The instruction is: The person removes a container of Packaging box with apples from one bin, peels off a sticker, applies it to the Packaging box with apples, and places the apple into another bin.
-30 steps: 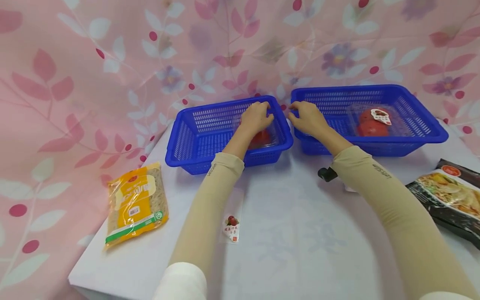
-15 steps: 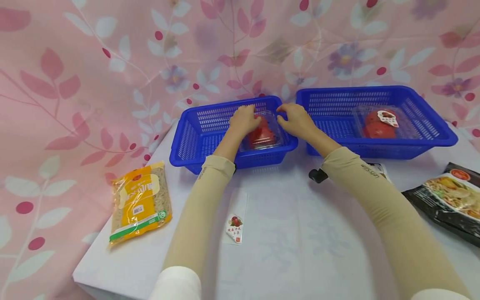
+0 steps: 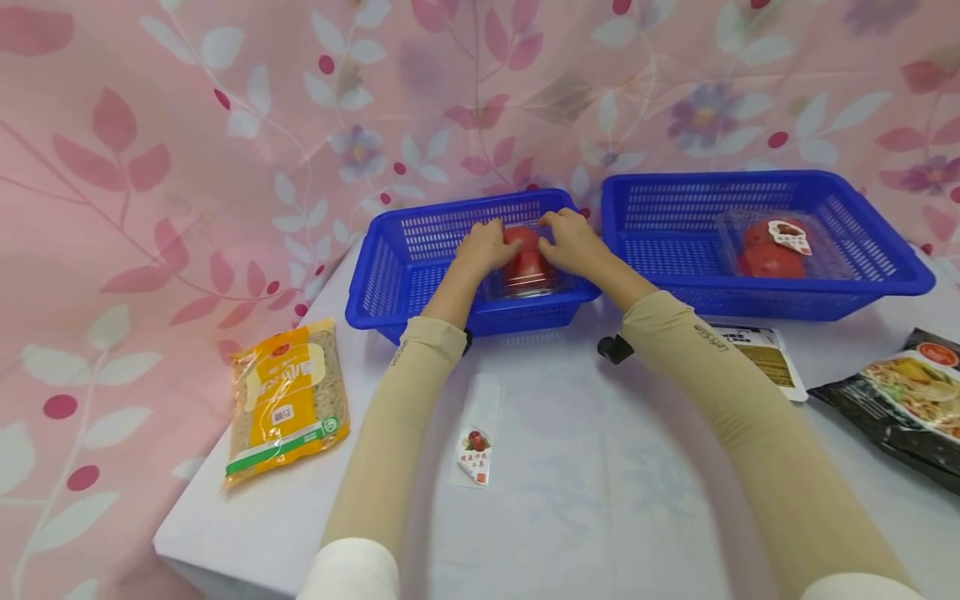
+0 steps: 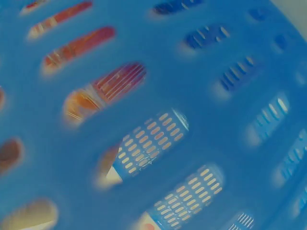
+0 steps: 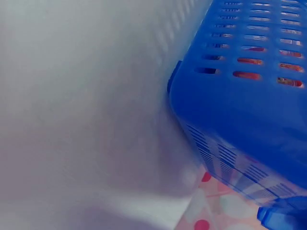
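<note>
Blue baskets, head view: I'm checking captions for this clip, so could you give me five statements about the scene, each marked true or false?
1. The left hand and right hand are at the clear fruit box in the left blue basket. True.
2. The right-hand basket holds no fruit. False: red fruit sits boxed in the right blue basket.
3. The yellow grain bag is inside a basket. False: the yellow grain bag lies outside both.
4. A fruit-picture label lies on the white table. True.
5. The black noodle packet is outside both baskets. True.

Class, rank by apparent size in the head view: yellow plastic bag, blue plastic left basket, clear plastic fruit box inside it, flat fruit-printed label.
Largest to smallest:
Left basket
Yellow bag
Fruit box, partly hidden
Label
</note>
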Available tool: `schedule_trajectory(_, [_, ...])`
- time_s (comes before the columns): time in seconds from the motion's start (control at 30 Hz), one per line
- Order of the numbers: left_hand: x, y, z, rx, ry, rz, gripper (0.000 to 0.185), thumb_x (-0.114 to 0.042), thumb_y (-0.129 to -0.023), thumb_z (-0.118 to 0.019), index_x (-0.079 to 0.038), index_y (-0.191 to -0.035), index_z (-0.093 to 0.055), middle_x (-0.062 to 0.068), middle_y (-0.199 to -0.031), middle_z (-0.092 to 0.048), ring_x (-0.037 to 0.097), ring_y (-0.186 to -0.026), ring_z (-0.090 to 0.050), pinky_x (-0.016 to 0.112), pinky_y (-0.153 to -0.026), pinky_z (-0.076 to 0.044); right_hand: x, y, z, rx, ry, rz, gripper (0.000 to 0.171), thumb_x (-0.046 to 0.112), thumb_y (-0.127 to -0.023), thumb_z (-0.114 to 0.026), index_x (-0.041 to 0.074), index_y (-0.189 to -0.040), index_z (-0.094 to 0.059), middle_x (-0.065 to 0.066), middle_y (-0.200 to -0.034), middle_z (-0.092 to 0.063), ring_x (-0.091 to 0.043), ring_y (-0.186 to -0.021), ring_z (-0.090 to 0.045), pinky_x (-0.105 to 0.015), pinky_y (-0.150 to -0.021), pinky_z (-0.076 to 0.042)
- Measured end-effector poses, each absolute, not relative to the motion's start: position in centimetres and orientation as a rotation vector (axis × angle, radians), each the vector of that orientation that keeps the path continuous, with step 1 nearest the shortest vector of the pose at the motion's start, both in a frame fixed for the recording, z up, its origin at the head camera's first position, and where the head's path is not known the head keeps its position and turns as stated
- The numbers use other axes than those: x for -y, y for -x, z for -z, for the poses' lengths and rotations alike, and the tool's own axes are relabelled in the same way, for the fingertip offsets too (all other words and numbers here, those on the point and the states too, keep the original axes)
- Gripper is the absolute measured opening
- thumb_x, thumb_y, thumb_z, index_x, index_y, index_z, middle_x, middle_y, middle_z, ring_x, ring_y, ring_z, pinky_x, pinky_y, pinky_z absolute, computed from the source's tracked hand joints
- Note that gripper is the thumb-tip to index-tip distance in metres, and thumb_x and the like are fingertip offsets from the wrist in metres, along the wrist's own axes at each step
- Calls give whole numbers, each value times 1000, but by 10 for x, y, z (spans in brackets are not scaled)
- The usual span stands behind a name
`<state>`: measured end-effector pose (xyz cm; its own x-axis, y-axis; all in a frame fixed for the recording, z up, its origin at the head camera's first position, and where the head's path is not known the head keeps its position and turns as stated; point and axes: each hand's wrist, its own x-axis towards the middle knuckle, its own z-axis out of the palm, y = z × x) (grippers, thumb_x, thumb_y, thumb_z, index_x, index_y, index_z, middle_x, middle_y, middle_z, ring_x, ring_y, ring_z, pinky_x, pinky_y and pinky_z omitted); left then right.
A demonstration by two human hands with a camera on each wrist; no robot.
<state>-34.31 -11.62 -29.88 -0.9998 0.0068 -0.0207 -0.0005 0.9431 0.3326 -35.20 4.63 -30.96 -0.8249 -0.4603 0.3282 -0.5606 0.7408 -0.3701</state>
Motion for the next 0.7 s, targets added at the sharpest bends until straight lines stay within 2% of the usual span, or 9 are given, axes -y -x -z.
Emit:
schedule_trajectory(0.2, [115,342,305,-3016,-2,-571,58,-46,-92,-45,-5,-131,-41,22,-134,-39,37,-120,-42,47,-96,-37,-41,355,313,2866,-732,-489,44,25,-89,-49,-7,-118,-50,-30,-118,-46,-41,-105,-49,-50,-91,-41])
schedule_trajectory(0.43, [118,343,312,-2973,14,-589,61,-51,-92,-39,-8,-135,-34,24,-135,-40,37,-123,-40,46,-98,-35,-29,357,319,3015,-682,-270,55,37,-93,-42,-7,-126,-45,-30,-126,-42,-45,-115,-40,-52,-97,-33])
schedule_trajectory(0.6, [120,344,313,-2914,39,-659,67,-48,-94,-37,-6,-143,-20,25,-141,-31,37,-128,-33,48,-102,-29,-23,357,320,3014,-693,-258,52,36,-93,-41,-4,-126,-45,-28,-128,-35,-45,-114,-39,-54,-92,-38])
schedule_trajectory(0.7, [122,344,313,-2897,25,-686,67,-46,-95,-38,-5,-144,-17,23,-140,-33,35,-128,-34,47,-102,-29,-22,358,321,3001,-707,-242,51,37,-94,-40,-2,-127,-44,-27,-130,-30,-45,-113,-38,-54,-90,-40])
